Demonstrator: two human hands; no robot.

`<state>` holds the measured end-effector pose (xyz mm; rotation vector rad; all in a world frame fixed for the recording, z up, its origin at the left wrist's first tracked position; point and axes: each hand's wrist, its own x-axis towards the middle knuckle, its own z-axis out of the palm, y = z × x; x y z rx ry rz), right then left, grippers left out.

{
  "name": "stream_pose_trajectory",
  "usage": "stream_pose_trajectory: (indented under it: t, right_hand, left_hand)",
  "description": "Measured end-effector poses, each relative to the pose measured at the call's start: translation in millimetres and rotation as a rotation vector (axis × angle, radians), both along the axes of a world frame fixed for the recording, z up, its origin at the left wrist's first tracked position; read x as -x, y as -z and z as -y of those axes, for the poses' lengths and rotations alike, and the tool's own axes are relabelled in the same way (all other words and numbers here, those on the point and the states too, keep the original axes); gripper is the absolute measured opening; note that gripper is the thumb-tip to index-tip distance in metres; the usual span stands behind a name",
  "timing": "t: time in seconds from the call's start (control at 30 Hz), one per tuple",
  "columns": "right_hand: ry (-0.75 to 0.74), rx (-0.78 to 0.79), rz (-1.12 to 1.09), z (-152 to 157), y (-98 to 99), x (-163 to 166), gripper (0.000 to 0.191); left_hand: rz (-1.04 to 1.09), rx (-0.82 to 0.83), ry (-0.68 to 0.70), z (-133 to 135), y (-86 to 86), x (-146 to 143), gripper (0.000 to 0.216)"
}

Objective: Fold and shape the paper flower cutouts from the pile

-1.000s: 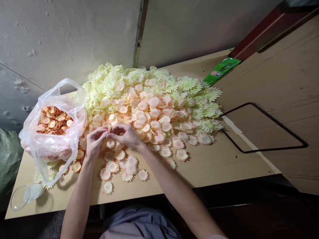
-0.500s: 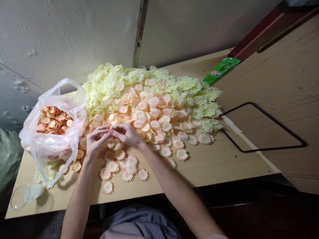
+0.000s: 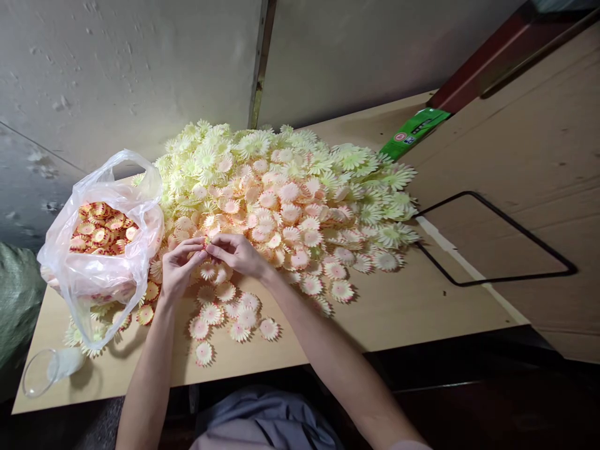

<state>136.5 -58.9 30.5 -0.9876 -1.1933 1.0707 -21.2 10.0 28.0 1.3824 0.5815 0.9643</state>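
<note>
My left hand [image 3: 180, 265] and my right hand [image 3: 238, 255] meet over the near side of a heap of artificial flower heads. Their fingertips pinch a small yellow-and-red flower piece [image 3: 207, 241], mostly covered by the fingers. Around and beyond them lie pale pink petal discs [image 3: 290, 212], with pale green-yellow flower heads [image 3: 206, 156] toward the wall. Left of my left hand stands an open white plastic bag [image 3: 107, 275] full of smaller red-edged yellow flower pieces [image 3: 100, 234]. Several loose discs [image 3: 204, 353] lie in front of my wrists.
A clear cup [image 3: 51, 372] stands at the table's near left corner. On the right are a black wire frame [image 3: 520, 231], a cardboard sheet [image 3: 529, 156] and a green packet [image 3: 412, 134]. A wall [image 3: 164, 69] rises behind the table [image 3: 398, 312]. A green sack [image 3: 16, 300] is at far left.
Both hands stay in the same place, still pinching the small flower piece. The view shifts very slightly; nothing else visibly moves.
</note>
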Motion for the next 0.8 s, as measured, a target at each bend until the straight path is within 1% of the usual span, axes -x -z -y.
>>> stream_pose_trajectory:
  t: [0.1,0.23,0.33,0.4,0.53,0.63,0.8]
  right_hand:
    - [-0.025,0.015,0.005,0.6,-1.2,0.1,0.028]
    - [-0.103,0.054,-0.003,1.5,-2.5,0.2,0.028]
    - [-0.11,0.078,0.003,2.0,-3.4,0.3,0.026]
    - [-0.071,0.084,0.048,2.1,-3.1,0.1,0.023]
    - [0.079,0.063,0.243,2.7,-1.6,-0.9,0.021]
    - [0.115,0.04,0.31,3.9,-2.2,-1.4,0.017]
    - [0.156,0.059,0.352,4.7,-3.0,-1.8,0.014]
  left_hand:
    - [0.017,0.04,-0.03,0.0,1.5,-1.2,0.016]
    - [0.007,0.11,-0.051,0.2,2.9,-1.8,0.02]
    - [-0.014,0.134,-0.048,0.5,2.0,-1.4,0.017]
    - [-0.022,0.117,-0.043,1.0,0.7,-1.3,0.015]
    - [-0.04,-0.002,-0.021,2.5,-1.5,-1.9,0.011]
    - [-0.065,-0.061,-0.011,3.6,-1.9,-2.3,0.011]
    - [-0.109,-0.11,-0.012,4.2,-2.2,-2.0,0.011]
